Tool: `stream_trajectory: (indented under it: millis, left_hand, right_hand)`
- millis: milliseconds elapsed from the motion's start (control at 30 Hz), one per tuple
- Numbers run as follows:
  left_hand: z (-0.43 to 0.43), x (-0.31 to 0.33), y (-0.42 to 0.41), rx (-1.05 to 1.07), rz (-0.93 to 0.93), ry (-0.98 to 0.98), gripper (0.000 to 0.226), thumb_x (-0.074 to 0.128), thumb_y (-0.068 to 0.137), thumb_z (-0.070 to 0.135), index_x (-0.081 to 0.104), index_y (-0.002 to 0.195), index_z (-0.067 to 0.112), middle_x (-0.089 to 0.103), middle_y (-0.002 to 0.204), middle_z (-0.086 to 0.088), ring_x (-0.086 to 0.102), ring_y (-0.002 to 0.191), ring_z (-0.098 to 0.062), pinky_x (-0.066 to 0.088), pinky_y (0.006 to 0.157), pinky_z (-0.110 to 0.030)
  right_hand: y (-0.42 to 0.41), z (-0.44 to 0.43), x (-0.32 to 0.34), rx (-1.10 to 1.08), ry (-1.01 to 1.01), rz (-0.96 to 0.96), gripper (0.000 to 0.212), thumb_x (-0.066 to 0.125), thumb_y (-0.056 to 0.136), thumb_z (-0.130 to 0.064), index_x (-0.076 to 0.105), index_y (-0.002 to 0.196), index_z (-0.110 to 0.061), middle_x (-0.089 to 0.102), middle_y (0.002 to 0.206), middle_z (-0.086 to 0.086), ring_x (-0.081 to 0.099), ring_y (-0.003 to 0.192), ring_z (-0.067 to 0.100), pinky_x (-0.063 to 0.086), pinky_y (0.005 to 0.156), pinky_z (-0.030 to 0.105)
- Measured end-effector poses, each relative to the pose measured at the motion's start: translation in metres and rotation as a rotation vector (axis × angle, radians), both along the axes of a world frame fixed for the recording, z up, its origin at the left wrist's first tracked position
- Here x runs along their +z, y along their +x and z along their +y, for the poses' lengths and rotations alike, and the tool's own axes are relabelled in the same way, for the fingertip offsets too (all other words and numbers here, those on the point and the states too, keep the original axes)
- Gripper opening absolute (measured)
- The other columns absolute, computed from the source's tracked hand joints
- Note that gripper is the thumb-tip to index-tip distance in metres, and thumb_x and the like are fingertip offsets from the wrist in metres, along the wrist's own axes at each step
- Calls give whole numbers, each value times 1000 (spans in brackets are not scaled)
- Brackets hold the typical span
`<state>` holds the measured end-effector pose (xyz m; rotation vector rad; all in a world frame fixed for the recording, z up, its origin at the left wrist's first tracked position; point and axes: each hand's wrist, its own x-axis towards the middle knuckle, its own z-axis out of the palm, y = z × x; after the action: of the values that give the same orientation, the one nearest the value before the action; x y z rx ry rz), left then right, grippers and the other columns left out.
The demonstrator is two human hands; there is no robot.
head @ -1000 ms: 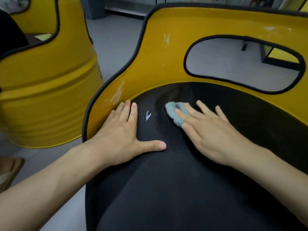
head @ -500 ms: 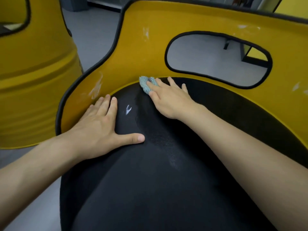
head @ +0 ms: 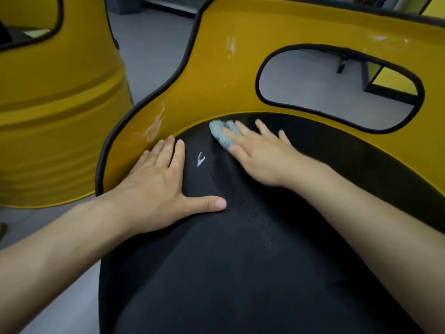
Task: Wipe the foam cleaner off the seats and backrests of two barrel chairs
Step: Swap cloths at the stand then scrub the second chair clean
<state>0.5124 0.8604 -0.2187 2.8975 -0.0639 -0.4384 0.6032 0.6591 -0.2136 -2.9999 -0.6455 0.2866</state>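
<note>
While the cloth sits at the seat's back edge, notes:

Step in hand: wiping black seat of near barrel chair w/ small blue-grey cloth, right where seat meets yellow backrest.
Right hand: grip = fingers laid flat and spread over the cloth, pressing it down, not pinching it. Hand looks a bit blurred.
Left hand: grip empty, palm flat on seat, fingers together, thumb out wide; fingertips touch the backrest's base. Prob bracing.
Foam left, seat: 1 small white fleck, between the two hands, apart from cloth.
Foam left, backrest: white smears near left hand, another streak higher up, faint marks top right.
Sheen: damp-looking band on seat running toward the viewer from the cloth.
How to do it well: keep flat even pressure, overlap strokes, pull cloth left over the fleck; then follow the seam so foam doesn't stay in the crease. Refold cloth to a clean face before backrest, I'd guess.
Count: chairs 2 (near one + second chair at left, mostly its yellow shell); cloths 1; hands 2; backrest cut-outs seen 2, one per chair.
Progress: judged early-mid; second chair not yet touched here.
</note>
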Motion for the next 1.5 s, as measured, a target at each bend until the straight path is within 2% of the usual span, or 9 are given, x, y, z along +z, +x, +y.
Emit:
stream_trajectory:
  millis: [133,233,467,667,767,967,1167,1300,1500]
  left_hand:
    - [2,-1,1,-15,-9,8,148,21,47,108,-26,157,20,-28,166,0,-23,153,-15,-9,125,-35]
    - [2,-1,1,-14,-1,-1,148,23,47,107,-26,157,20,-29,166,1,-24,153,-15,-10,124,-35]
    - [3,-4,-1,-9,-18,1,147,22,49,107,-28,156,20,-31,165,0,-26,152,-15,-9,126,-36]
    - [4,-5,-2,-14,-48,18,148,14,46,111,-27,157,21,-28,166,2,-23,153,-13,-8,125,-34]
    - [3,-6,-3,-20,-69,13,151,10,41,112,-26,158,23,-27,167,3,-22,153,-12,-7,125,-34]
    - [4,-8,-3,-19,-78,4,150,11,43,112,-25,158,22,-26,167,1,-21,154,-13,-6,125,-35]
    - [5,-10,-2,-13,-92,-1,151,10,41,113,-26,158,23,-27,167,3,-23,153,-11,-7,125,-33]
    - [4,-9,-2,-10,-85,14,150,10,42,112,-26,157,23,-27,166,3,-23,153,-11,-7,125,-33]
    - [4,-8,-2,-14,-86,16,150,11,42,112,-25,158,24,-27,167,3,-22,153,-12,-7,125,-34]
  right_hand:
    - [36,14,-4,-64,42,6,52,13,108,-48,7,159,-44,0,168,-12,-4,155,31,0,118,69]
    - [-3,-2,-2,-36,12,-11,52,10,107,-50,3,158,-45,-1,168,-13,-6,155,26,-3,119,67]
    - [-110,-54,10,28,-147,89,51,-3,97,-58,-34,138,-62,-37,151,-33,-37,143,5,-23,118,52]
    - [13,-24,-3,-112,-30,-6,53,6,105,-53,-8,156,-50,-12,167,-17,-11,154,28,-8,117,67]
    - [54,-10,-5,-188,23,26,54,7,106,-50,-1,159,-43,-7,169,-9,-9,154,31,-8,116,69]
    - [-9,-15,-6,-69,6,-10,55,7,106,-48,-6,159,-38,-8,169,-6,-11,154,24,-7,120,61]
    - [-112,-44,5,94,-74,51,56,0,100,-54,-26,149,-52,-31,159,-24,-33,146,7,-17,121,51]
    - [-69,-31,-1,64,-73,-29,55,3,102,-53,-21,151,-51,-23,163,-21,-25,151,17,-12,120,59]
    - [43,5,-5,-156,57,39,53,9,107,-46,0,159,-42,-7,169,-9,-12,154,31,-10,115,70]
